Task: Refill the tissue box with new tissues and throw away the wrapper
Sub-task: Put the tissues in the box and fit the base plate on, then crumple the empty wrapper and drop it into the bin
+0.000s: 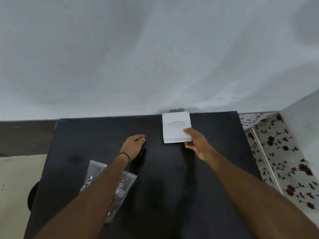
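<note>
A flat white tissue box [175,133] with an oval opening on top lies at the far edge of the black table [155,178]. My right hand [196,144] grips its near right corner, thumb on top and fingers below. My left hand [134,144] hovers over the table left of the box, fingers loosely curled and holding nothing. A clear plastic wrapper [96,173] with small printing lies flat on the near left of the table, partly hidden under my left forearm.
A pale wall rises right behind the table's far edge. A white cloth with dark red flowers [279,152] covers something to the right of the table. A dark round object [32,195] sits by the table's left edge, on a light floor.
</note>
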